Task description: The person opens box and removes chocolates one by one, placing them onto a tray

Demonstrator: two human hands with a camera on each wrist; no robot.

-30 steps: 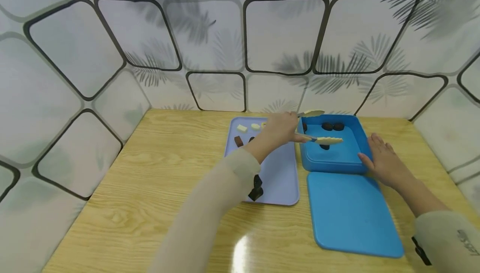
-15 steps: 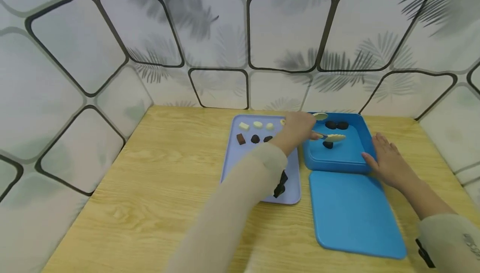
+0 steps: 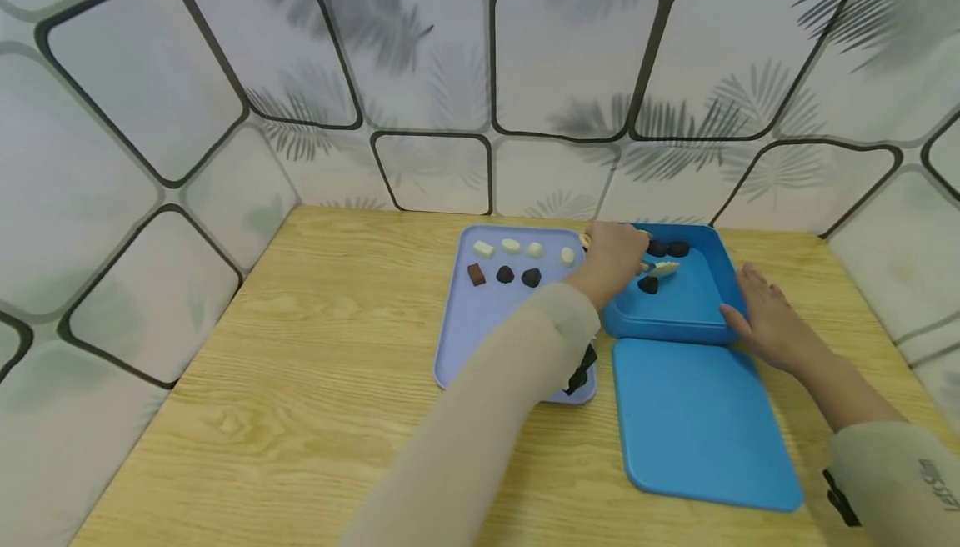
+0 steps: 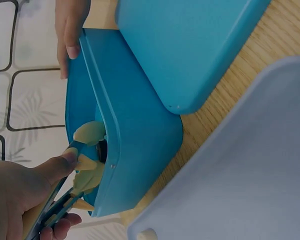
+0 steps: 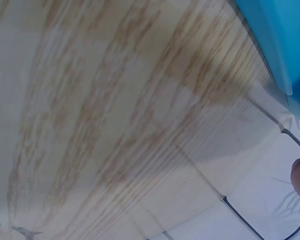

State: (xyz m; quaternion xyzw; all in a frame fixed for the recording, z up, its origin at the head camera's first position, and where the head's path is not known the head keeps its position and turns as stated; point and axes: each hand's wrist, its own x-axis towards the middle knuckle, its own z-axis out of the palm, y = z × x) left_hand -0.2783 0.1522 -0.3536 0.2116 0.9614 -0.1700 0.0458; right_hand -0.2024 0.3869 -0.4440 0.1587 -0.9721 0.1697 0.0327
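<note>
Left hand (image 3: 611, 257) gripping tongs (image 3: 660, 268) over blue box (image 3: 678, 322) (tips half hidden behind its wall), right hand (image 3: 765, 322) flat against box side, fingers straight.

The box (image 3: 675, 313) and its lid (image 3: 697, 422) are bright blue. The tray (image 3: 480, 330) is pale purple. The desk (image 3: 300, 380) is yellow wood with stripes.

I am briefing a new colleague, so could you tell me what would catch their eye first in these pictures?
Probably the bright blue box at the table's far right, with dark chocolates inside and its lid lying in front. The left hand holds tongs over it, and the right hand rests against its side.
</note>
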